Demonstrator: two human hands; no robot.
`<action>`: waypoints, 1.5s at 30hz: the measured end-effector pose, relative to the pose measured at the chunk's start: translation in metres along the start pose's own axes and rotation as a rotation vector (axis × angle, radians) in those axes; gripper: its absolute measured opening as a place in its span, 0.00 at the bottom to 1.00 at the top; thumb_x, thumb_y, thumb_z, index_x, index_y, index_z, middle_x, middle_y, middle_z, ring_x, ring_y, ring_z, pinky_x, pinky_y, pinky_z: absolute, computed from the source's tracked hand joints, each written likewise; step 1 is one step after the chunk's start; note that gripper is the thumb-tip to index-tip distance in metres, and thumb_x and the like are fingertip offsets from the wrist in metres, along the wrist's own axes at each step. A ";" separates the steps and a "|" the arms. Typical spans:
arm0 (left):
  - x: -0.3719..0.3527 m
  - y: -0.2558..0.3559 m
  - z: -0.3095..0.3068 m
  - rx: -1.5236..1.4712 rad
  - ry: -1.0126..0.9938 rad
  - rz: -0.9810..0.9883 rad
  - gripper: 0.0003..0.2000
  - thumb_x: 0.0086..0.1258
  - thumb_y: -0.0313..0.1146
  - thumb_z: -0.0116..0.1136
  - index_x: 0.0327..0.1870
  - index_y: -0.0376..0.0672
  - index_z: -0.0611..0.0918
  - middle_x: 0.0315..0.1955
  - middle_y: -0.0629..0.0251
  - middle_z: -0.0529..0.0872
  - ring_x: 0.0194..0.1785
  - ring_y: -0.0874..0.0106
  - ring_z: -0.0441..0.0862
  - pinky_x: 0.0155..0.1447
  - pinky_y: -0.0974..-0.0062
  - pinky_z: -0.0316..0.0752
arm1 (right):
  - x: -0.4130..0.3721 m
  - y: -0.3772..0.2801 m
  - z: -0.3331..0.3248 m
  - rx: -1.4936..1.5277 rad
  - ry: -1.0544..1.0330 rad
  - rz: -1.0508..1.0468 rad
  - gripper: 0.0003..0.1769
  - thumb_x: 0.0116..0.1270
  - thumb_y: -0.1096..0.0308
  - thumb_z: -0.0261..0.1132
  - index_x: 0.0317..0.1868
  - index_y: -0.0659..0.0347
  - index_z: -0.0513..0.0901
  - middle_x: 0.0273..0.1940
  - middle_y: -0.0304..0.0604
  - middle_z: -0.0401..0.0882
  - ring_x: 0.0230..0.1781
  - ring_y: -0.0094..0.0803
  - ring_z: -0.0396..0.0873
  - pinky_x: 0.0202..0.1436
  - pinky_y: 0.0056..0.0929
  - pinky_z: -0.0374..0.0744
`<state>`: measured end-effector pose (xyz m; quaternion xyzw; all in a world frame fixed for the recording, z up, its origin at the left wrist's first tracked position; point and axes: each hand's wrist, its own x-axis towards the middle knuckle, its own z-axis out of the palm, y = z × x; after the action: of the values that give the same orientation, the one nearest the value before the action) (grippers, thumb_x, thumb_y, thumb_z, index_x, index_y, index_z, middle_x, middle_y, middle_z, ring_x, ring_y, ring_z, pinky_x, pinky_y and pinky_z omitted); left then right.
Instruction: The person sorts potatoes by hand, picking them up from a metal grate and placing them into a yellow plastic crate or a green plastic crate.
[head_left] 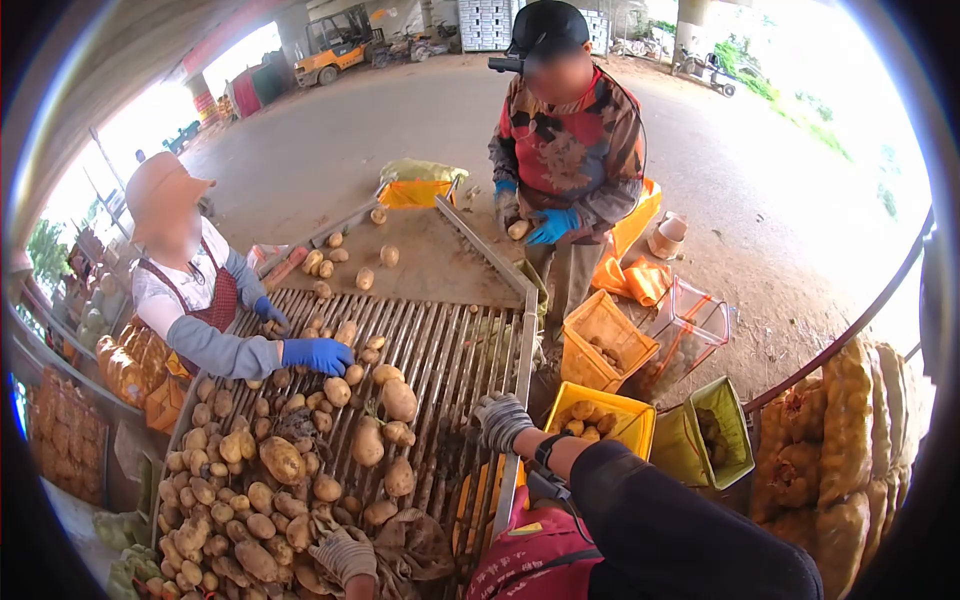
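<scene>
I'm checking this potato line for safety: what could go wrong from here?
If the bars move, the loose cloth beside the left hand could catch. The right hand, at the rail, might get pinched. The heaped potatoes could also tumble.

A big grey roof point(100, 70) hangs over a wide, dusty floor point(400, 125). An orange forklift point(335, 47) is parked far back on the left, and white boxes point(485, 25) are piled up at the back. A fat pillar point(692, 25) stands to the right, near green plants point(745, 72). Very bright daylight comes in on both sides.
</scene>
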<state>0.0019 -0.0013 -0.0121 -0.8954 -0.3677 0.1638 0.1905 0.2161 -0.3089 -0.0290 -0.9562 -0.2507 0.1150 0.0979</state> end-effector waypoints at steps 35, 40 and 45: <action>0.004 0.001 -0.021 0.026 -0.129 -0.013 0.27 0.71 0.55 0.44 0.57 0.44 0.81 0.40 0.60 0.87 0.43 0.66 0.83 0.69 0.56 0.57 | 0.002 0.000 0.007 -0.008 0.072 0.002 0.17 0.57 0.67 0.63 0.48 0.54 0.84 0.53 0.42 0.81 0.59 0.41 0.75 0.61 0.41 0.72; -0.004 -0.002 -0.045 -0.049 -0.210 0.031 0.23 0.69 0.54 0.46 0.48 0.45 0.83 0.38 0.60 0.87 0.42 0.66 0.83 0.68 0.56 0.58 | 0.003 0.001 0.004 -0.017 0.030 -0.011 0.20 0.57 0.61 0.66 0.50 0.55 0.84 0.55 0.43 0.79 0.61 0.44 0.73 0.61 0.43 0.73; -0.003 -0.002 -0.015 -0.044 0.025 0.031 0.23 0.70 0.53 0.45 0.48 0.46 0.84 0.37 0.61 0.87 0.43 0.66 0.83 0.70 0.56 0.56 | 0.002 0.003 0.009 -0.034 0.032 -0.010 0.18 0.57 0.63 0.65 0.49 0.56 0.84 0.53 0.44 0.79 0.60 0.43 0.73 0.59 0.44 0.73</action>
<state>0.0056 -0.0056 0.0025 -0.9068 -0.3551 0.1475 0.1726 0.2169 -0.3089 -0.0389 -0.9581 -0.2560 0.0949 0.0863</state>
